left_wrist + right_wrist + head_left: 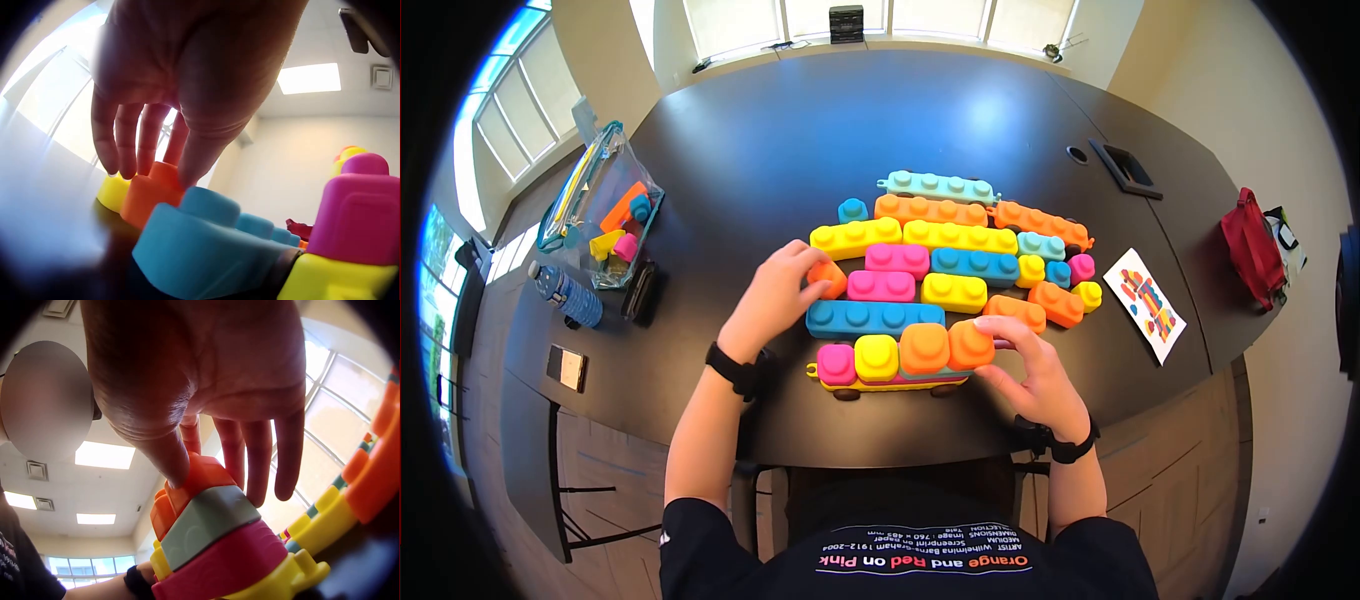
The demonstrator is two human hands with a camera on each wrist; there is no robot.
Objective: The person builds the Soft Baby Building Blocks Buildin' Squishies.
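At the near edge stands a wheeled stack with a yellow base [890, 386], topped by pink [836, 364], yellow [876, 357] and two orange blocks. My right hand [1040, 378] pinches the rightmost orange block [971, 345] between thumb and fingers; in the right wrist view that block [203, 475] sits on a pale green one [212, 522]. My left hand [772, 295] has thumb and fingers around a small orange block [828, 279], behind the long blue block [870, 318]. In the left wrist view the fingers reach down onto that orange block [150, 194].
Rows of coloured blocks [960, 237] lie behind the stack. A picture card [1145, 305] and a red bag [1250, 250] are at the right. At the left are a clear bag [600, 200], a water bottle [565, 293], a black case [640, 291] and a phone-like item [567, 368].
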